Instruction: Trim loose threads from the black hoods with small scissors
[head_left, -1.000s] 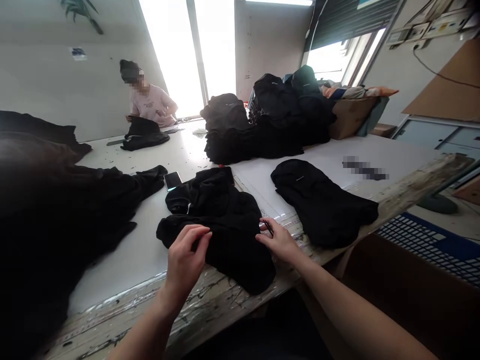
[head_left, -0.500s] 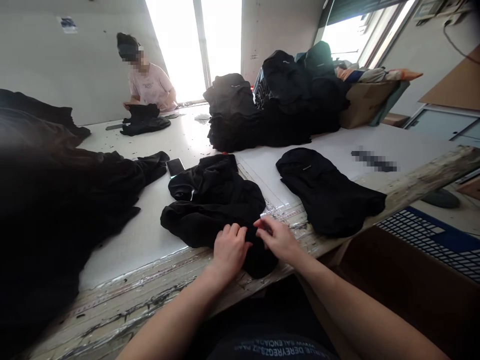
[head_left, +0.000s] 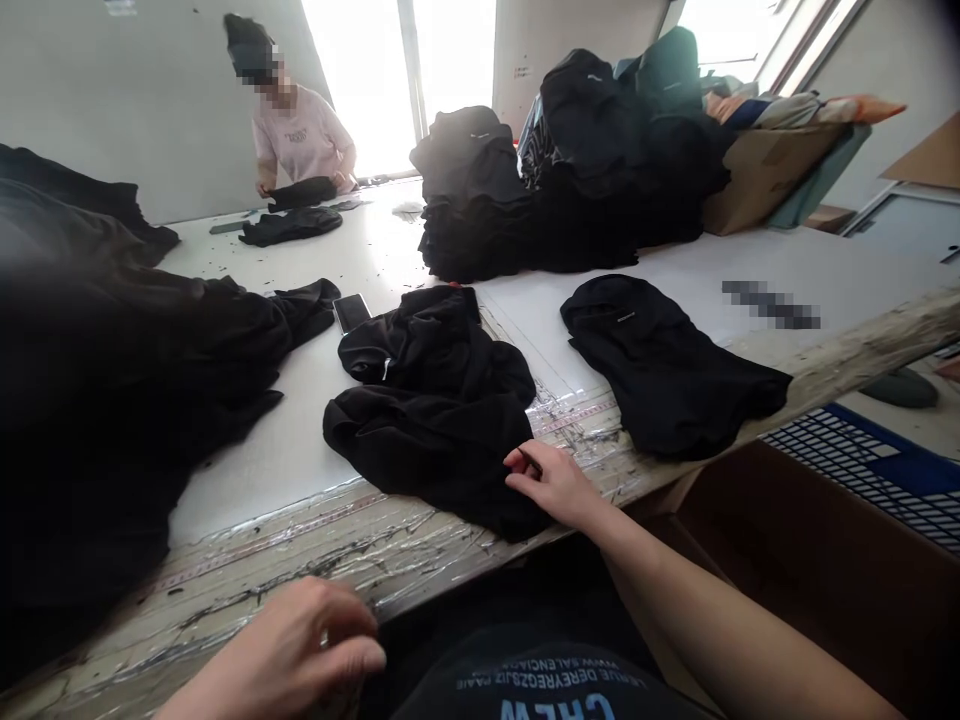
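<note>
A black garment (head_left: 435,440) lies bunched at the table's front edge, with folds and a small white tag on its upper part. My right hand (head_left: 547,482) is at the garment's right side, its fingers curled and thumb close to them around something small and dark that I cannot make out. Off the garment, my left hand (head_left: 319,640) hangs at the table's front edge at the lower left, fingers loosely bent and apart, holding nothing. Another black garment (head_left: 667,370) with a small label lies flat to the right.
A large black cloth heap (head_left: 112,400) covers the left side. A phone (head_left: 351,313) lies behind the bunched garment. Stacked black garments (head_left: 540,210) and a cardboard box (head_left: 772,170) stand at the back. Across the table a person (head_left: 304,140) handles black cloth. An open carton (head_left: 810,560) is below right.
My left hand has let go of the garment and moved down and left. My right hand has stayed near the garment's right side. The person's cloth across the table has changed shape.
</note>
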